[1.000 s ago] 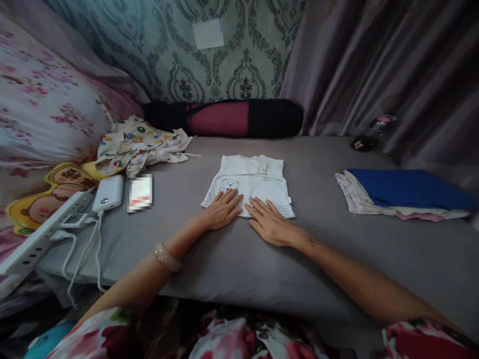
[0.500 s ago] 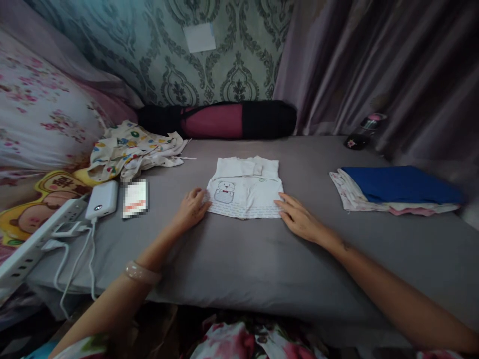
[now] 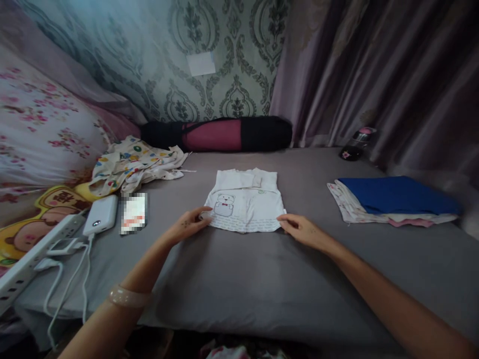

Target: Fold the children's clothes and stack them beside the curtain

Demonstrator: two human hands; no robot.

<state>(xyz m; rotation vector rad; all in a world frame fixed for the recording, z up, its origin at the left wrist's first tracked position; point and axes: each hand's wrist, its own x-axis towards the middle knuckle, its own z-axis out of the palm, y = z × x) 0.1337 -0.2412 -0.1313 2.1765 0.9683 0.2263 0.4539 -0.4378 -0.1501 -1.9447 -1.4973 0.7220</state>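
Observation:
A small white baby shirt with a bear drawing and printed lettering lies on the grey sheet in front of me, its sleeves folded across the upper part. My left hand pinches the shirt's lower left corner between thumb and fingers. At the lower right corner, my right hand grips the hem the same way. The hem's corners look slightly raised, while the rest of the shirt stays flat.
Folded clothes, blue on top, are stacked at the right. A crumpled patterned garment, a power bank and a power strip with cables lie left. Behind are a black and maroon roll bag and a dark bottle.
Both hands have gone from resting with fingers spread at the shirt's sides to pinching its lower corners. The whole view has tilted up a little, so things appear lower.

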